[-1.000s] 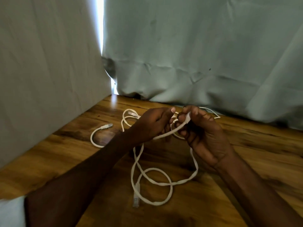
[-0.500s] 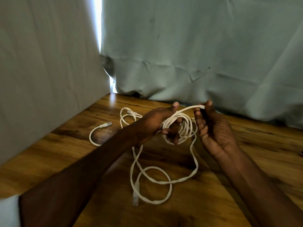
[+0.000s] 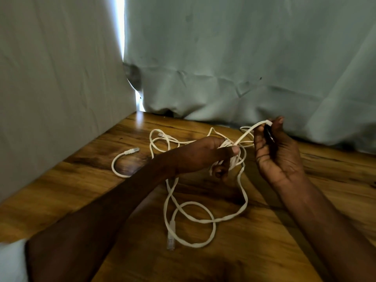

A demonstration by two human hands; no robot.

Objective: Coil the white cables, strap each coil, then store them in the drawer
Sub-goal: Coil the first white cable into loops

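Note:
My left hand grips a small coil of flat white cable above the wooden table. My right hand pinches the cable's running strand near its fingertips, raised to the right of the coil. The slack of the same cable lies in loose loops on the table below my hands, with a clear plug end near the front. More white cable lies looped behind my left hand, and its plug end rests at the left. No drawer or strap is in view.
Grey-green cloth hangs along the back of the table and on the left side, close behind the cables. A bright gap shows between the two cloths at the back left corner.
My right hand has drawn the strand up and to the right, away from the coil. The left hand has kept hold of the coil, which now carries more turns.

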